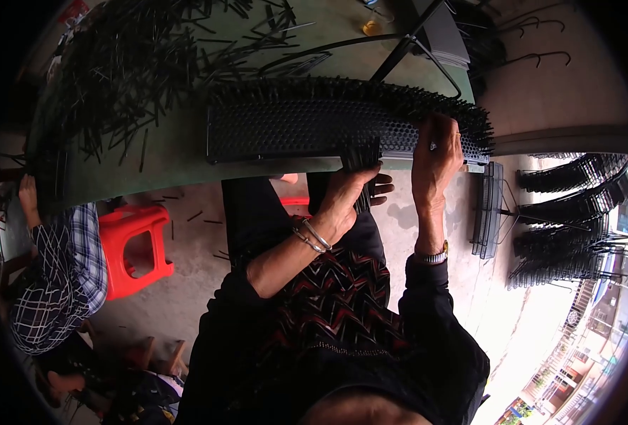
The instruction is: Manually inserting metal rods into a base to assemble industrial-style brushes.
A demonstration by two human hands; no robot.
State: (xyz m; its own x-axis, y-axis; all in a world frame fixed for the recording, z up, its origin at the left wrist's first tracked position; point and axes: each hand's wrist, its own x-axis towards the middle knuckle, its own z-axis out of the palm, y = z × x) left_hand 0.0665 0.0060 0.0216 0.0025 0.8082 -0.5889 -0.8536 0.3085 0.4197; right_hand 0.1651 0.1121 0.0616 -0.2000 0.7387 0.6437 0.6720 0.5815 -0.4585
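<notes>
A long dark panel (278,134) full of small holes lies along the near edge of the green table. Short black strips stick up along its far side, and its left and middle holes look unfilled. My left hand (339,202) is closed round a bundle of thin black strips (361,157) just in front of the panel. Over the panel's right end, my right hand (438,159) has thumb and fingers pinched together at the holes. Whatever is between those fingertips is hidden.
A big heap of loose black strips (130,71) covers the table's far left. Black curved rods (399,44) rise behind the panel, near a glass of amber liquid (372,27). A red stool (135,248) and another person's sleeve (48,290) are at left; black racks (576,205) hang at right.
</notes>
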